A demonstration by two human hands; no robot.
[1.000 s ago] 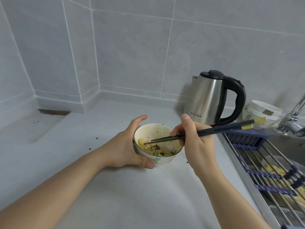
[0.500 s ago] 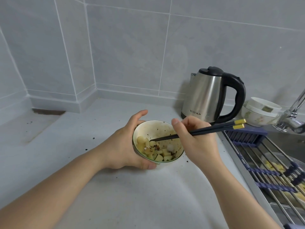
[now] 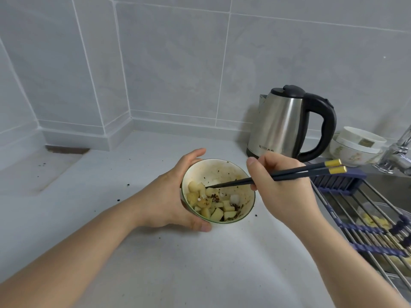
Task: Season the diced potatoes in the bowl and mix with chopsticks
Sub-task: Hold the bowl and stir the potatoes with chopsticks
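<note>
One left hand (image 3: 165, 196) is gripping the one bowl (image 3: 219, 172) on the counter (image 3: 178, 263), fingers curled round it. One right hand (image 3: 282, 187) is pinching two chopsticks (image 3: 289, 173), tips touching the diced potatoes (image 3: 213, 206) between both hands' fingers.

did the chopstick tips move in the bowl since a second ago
Yes. The chopsticks tips slid from the bowl middle toward its left side, away from the kettle, reaching the potato pieces by the left hand.

One small white ceramic bowl (image 3: 219, 172) of diced potatoes (image 3: 216, 213). Two dark chopsticks with gold ends (image 3: 287, 173). One stainless steel electric kettle with black handle (image 3: 282, 125). Two stacked white bowls (image 3: 355, 145). One chrome tap (image 3: 398, 154). Two bare hands: left hand (image 3: 169, 196), right hand (image 3: 282, 192).
</note>
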